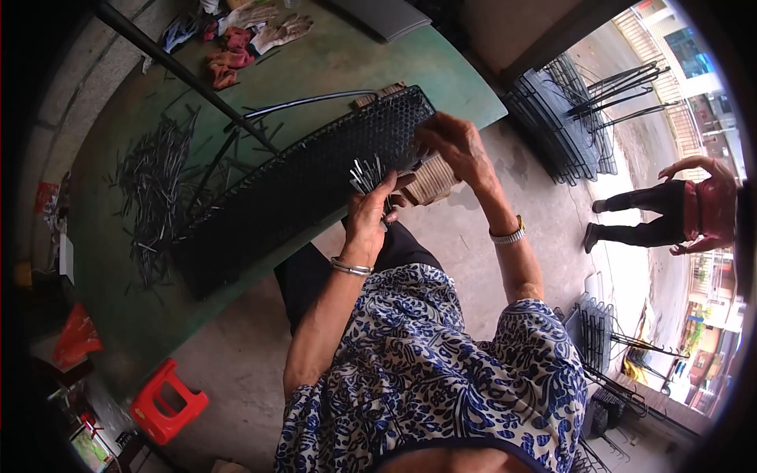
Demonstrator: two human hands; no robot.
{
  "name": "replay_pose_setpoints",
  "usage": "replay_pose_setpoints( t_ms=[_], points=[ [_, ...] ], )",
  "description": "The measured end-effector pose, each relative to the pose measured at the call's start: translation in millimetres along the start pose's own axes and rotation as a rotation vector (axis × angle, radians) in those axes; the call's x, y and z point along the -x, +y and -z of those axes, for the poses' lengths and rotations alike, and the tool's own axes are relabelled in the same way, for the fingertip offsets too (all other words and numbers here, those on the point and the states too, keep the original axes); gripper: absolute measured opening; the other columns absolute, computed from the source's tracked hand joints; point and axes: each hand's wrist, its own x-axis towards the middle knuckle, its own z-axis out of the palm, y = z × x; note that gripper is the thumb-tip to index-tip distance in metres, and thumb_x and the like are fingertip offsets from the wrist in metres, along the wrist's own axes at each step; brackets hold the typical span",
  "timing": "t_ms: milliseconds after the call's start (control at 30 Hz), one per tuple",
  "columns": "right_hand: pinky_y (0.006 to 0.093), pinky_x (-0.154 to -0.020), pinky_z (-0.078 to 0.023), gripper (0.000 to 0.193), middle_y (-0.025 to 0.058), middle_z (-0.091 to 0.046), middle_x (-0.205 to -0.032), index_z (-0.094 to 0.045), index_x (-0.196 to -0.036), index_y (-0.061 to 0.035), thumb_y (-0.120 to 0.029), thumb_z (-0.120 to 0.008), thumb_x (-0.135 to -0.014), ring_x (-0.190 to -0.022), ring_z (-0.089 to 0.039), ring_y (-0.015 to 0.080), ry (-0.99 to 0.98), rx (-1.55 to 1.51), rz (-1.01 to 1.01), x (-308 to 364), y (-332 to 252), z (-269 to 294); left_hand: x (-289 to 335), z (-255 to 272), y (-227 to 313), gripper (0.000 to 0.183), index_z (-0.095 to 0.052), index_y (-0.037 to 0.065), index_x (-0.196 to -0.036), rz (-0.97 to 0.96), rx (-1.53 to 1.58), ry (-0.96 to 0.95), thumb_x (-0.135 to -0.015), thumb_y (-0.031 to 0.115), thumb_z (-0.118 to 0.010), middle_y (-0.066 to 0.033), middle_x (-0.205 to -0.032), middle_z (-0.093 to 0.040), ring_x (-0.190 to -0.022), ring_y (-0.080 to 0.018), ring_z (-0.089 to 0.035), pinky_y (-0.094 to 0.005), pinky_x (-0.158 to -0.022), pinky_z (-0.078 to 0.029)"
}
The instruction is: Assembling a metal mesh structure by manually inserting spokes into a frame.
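My left hand (367, 222) is closed around a bunch of short thin dark strips (366, 175), whose pale shiny ends fan out above the fingers. It is just in front of the near edge of a long black mesh panel (315, 169) that lies slantwise on the green table (315, 55). My right hand (464, 151) is at the panel's right end, thumb and fingers pinched together by its edge. Whatever those fingertips hold is too small to make out. From the panel's far side runs a long black rod (185, 75), along with a bent black rod (307, 101).
Loose dark strips (158, 189) lie heaped on the table's left. Work gloves (252, 35) lie at the back. A red stool (168, 402) stands lower left. Mesh racks with rods (560, 118) lean on the right; a person (670, 203) stands outside beyond. Cardboard (434, 180) shows below the panel's right end.
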Motion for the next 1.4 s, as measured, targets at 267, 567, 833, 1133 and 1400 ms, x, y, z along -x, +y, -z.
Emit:
replay_pose_setpoints(
  t_ms=[267, 567, 833, 1133, 1400],
  points=[
    [0.0286, -0.062, -0.049, 0.008, 0.0109, -0.067, -0.076, -0.065, -0.092, -0.0006, -0.007, -0.063, -0.087, -0.067, -0.063, 0.0137, 0.607, 0.389, 0.361, -54.2, 38.4, 5.3, -6.3, 2.5, -16.3, 0.017, -0.062, 0.006, -0.105, 0.159, 0.222, -0.087, -0.093, 0.017, -0.062, -0.01, -0.098, -0.07, -0.071, -0.011, -0.062, -0.0223, -0.055, -0.044],
    [0.0328, -0.061, -0.049, 0.006, 0.0144, -0.065, -0.074, -0.063, -0.088, -0.002, -0.007, -0.065, -0.084, -0.064, -0.063, 0.0234, 0.689, 0.439, 0.397, -65.5, 54.6, -0.5, -9.1, 10.3, -19.7, 0.016, -0.061, 0.006, -0.105, 0.195, 0.35, -0.154, -0.095, 0.019, -0.059, -0.0099, -0.102, -0.068, -0.095, -0.0201, -0.066, -0.0379, -0.082, -0.054],
    [0.0361, -0.061, -0.05, 0.006, 0.0161, -0.065, -0.076, -0.06, -0.087, -0.0025, -0.006, -0.064, -0.084, -0.066, -0.064, 0.0301, 0.711, 0.494, 0.426, -65.8, 56.6, -1.2, -7.9, 7.1, -15.3, 0.023, -0.058, 0.009, -0.112, 0.268, 0.366, -0.186, -0.096, 0.025, -0.058, -0.0117, -0.102, -0.066, -0.098, -0.0251, -0.065, -0.0498, -0.088, -0.054],
    [0.032, -0.064, -0.051, 0.007, 0.0143, -0.067, -0.077, -0.062, -0.089, -0.0014, -0.008, -0.063, -0.087, -0.068, -0.067, 0.0244, 0.704, 0.476, 0.383, -63.3, 59.1, -3.6, -10.7, 10.9, -23.3, 0.024, -0.057, 0.008, -0.114, 0.245, 0.366, -0.139, -0.097, 0.025, -0.057, -0.0148, -0.092, -0.066, -0.085, -0.0264, -0.068, -0.0446, -0.085, -0.056],
    [0.0408, -0.064, -0.05, 0.01, 0.0175, -0.064, -0.078, -0.057, -0.089, -0.0026, -0.009, -0.063, -0.086, -0.07, -0.063, 0.0361, 0.701, 0.483, 0.415, -63.9, 63.1, -9.3, -13.0, 9.7, -22.6, 0.021, -0.059, 0.003, -0.109, 0.208, 0.349, -0.13, -0.096, 0.019, -0.057, -0.0153, -0.091, -0.067, -0.084, -0.0261, -0.068, -0.0399, -0.082, -0.058]
  ],
)
